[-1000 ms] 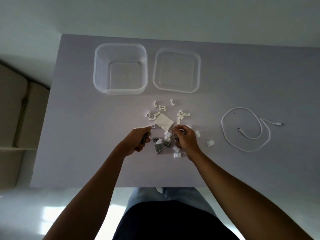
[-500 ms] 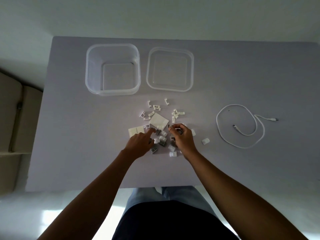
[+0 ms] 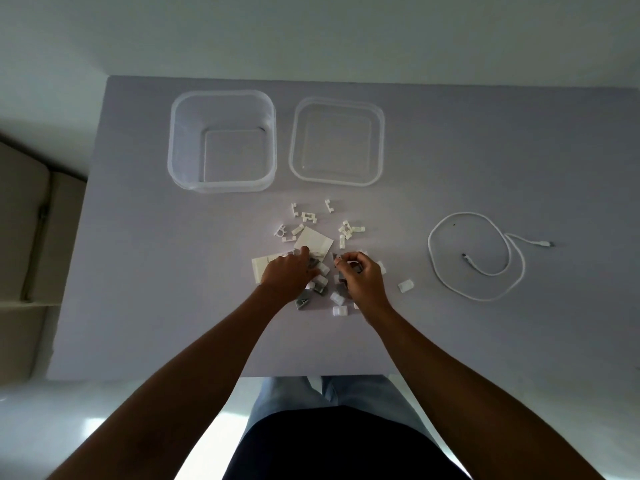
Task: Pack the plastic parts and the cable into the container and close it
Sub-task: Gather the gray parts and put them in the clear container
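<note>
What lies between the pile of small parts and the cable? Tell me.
In the head view, mostly bare table. One lone white clip sits between the parts pile and the cable.

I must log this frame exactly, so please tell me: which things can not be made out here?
- Head view: parts under the left hand and right hand are covered by them.
- What the right hand's curled fingers hold: too small to tell.
- Cable plug types: too small.
- Shapes of the small white clips: blurred.
</note>
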Action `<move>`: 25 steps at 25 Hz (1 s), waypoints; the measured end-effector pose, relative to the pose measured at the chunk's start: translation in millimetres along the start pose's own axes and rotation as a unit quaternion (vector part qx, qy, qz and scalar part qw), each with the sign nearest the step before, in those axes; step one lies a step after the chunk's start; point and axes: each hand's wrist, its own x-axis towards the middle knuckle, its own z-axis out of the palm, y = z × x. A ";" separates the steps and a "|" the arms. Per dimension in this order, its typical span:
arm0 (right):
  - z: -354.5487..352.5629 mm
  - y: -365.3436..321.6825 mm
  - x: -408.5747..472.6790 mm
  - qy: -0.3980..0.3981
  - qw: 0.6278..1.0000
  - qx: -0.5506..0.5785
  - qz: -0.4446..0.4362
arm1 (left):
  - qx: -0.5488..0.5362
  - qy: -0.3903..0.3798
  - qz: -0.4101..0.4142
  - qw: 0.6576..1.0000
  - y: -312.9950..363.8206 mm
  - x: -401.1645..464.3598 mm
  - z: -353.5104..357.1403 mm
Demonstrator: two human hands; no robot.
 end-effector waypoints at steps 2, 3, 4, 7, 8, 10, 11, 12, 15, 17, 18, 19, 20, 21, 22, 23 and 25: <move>-2.2 1.2 0.2 -0.001 1.000 -0.002 -0.005 | 0.027 0.009 0.006 1.000 3.1 0.8 2.8; -5.7 2.3 0.8 0.000 1.000 -0.004 -0.010 | 0.038 0.013 0.012 0.999 5.7 2.0 3.3; -9.8 2.8 1.5 -0.001 1.000 -0.002 -0.013 | 0.039 0.014 0.014 0.999 7.8 3.5 3.0; -23.4 1.2 2.3 -0.011 1.000 0.026 0.005 | -0.078 0.009 -0.009 0.997 12.5 3.0 -2.1; -26.3 -0.1 1.7 -0.017 0.999 0.034 0.016 | -0.160 0.001 -0.023 0.987 13.7 -0.3 -6.2; -27.6 -5.3 2.8 -0.028 0.998 0.047 0.034 | -0.318 -0.005 -0.045 0.947 14.1 -8.4 -21.4; -26.4 -11.7 5.4 -0.037 0.997 0.059 0.038 | -0.360 0.008 -0.052 0.932 10.7 -10.8 -32.7; -23.4 -20.3 9.6 -0.049 0.995 0.076 0.040 | -0.378 0.030 -0.058 0.923 3.6 -11.3 -45.2; -1.1 -57.9 23.3 -0.099 0.982 0.156 0.042 | -0.350 0.114 -0.053 0.928 -36.6 -6.5 -91.0; 19.5 -82.1 29.2 -0.116 0.974 0.193 0.038 | -0.289 0.149 -0.048 0.944 -69.2 4.4 -120.3; 30.2 -94.7 31.9 -0.122 0.971 0.201 0.031 | -0.253 0.154 -0.043 0.954 -85.8 13.6 -134.4; 40.5 -106.7 35.0 -0.126 0.970 0.206 0.023 | -0.220 0.152 -0.036 0.963 -100.6 23.7 -148.0; 52.8 -120.6 39.4 -0.133 0.969 0.210 0.015 | -0.187 0.144 -0.030 0.971 -116.4 35.3 -160.4; 66.4 -134.3 44.8 -0.140 0.967 0.212 0.012 | -0.156 0.130 -0.024 0.979 -131.8 46.5 -170.5; 80.3 -146.7 50.7 -0.147 0.965 0.216 0.012 | -0.124 0.109 -0.020 0.986 -145.2 56.4 -177.6; 94.7 -159.2 57.2 -0.152 0.964 0.219 0.012 | -0.092 0.085 -0.016 0.992 -156.8 65.2 -182.2; 123.0 -183.0 72.6 -0.149 0.962 0.227 0.016 | -0.030 0.046 -0.004 0.998 -173.1 83.4 -185.9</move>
